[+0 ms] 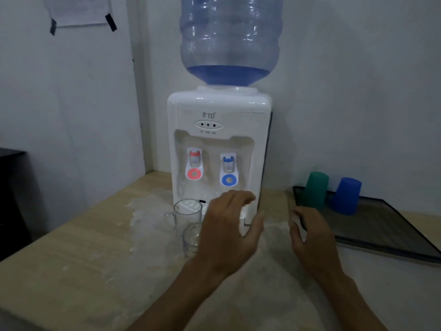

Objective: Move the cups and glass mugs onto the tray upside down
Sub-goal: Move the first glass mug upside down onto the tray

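Two glass mugs stand upright on the wooden table in front of the water dispenser: one point(183, 212) further back with its handle to the left, one point(191, 240) nearer and partly hidden behind my left hand point(229, 228). That hand hovers open, fingers spread, just right of the nearer mug, holding nothing. My right hand point(310, 237) is open too, between the dispenser and the dark tray point(386, 230). On the tray's far left end a green cup point(315, 191) and a blue cup point(346, 195) stand upside down.
The white water dispenser point(218, 149) with a large blue bottle point(229, 39) stands at the back of the table against the wall. White stains mark the tabletop around the mugs. A dark piece of furniture point(9, 187) sits at the left.
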The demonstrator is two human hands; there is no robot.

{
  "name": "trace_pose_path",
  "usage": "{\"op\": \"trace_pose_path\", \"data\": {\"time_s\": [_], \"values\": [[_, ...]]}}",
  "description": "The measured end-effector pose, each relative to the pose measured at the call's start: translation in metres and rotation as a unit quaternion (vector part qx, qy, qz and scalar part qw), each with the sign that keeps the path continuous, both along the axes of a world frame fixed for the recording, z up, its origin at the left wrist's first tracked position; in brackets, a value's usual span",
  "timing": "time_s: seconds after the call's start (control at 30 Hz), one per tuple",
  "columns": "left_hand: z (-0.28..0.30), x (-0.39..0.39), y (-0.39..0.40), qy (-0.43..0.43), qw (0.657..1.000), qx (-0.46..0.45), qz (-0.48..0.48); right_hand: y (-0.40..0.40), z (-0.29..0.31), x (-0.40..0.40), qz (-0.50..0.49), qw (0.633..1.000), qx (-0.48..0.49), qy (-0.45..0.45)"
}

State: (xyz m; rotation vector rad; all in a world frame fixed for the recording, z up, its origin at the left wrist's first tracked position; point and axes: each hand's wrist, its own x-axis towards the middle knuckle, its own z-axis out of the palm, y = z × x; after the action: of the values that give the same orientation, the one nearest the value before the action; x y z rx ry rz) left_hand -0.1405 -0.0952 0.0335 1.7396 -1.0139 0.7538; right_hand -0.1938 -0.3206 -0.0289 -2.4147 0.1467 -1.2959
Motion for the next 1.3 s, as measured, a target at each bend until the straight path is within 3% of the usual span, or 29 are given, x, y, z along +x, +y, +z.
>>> {"op": "trace_pose_path", "data": {"time_s": [0.27, 0.37, 0.63, 1.0, 1.13, 1.2, 1.3], "values": [[-0.031, 0.013, 0.078, 0.099, 0.991, -0.049, 0.075, 0.002, 0.003, -0.003, -0.007, 1.0, -0.011, -0.008], [-0.051, 0.013, 0.086, 0.157, 0.984, -0.041, 0.071, 0.003, 0.003, -0.003, -0.007, 1.0, -0.011, -0.009], [-0.071, 0.022, 0.083, 0.204, 0.977, -0.024, 0.064, 0.005, 0.002, 0.0, -0.004, 1.0, -0.019, -0.007], [-0.069, 0.011, 0.053, 0.216, 0.975, 0.02, -0.043, 0.007, 0.0, 0.002, -0.002, 1.0, -0.018, 0.002], [-0.059, 0.014, 0.066, 0.18, 0.981, 0.035, -0.063, 0.005, -0.001, 0.001, -0.005, 1.0, -0.013, 0.003], [-0.052, 0.023, 0.075, 0.147, 0.988, -0.012, -0.047, 0.005, -0.001, 0.001, -0.004, 1.0, -0.011, 0.005], [-0.041, 0.058, 0.082, 0.111, 0.99, -0.055, 0.065, 0.007, 0.0, 0.0, -0.005, 1.0, -0.016, 0.003]]}}
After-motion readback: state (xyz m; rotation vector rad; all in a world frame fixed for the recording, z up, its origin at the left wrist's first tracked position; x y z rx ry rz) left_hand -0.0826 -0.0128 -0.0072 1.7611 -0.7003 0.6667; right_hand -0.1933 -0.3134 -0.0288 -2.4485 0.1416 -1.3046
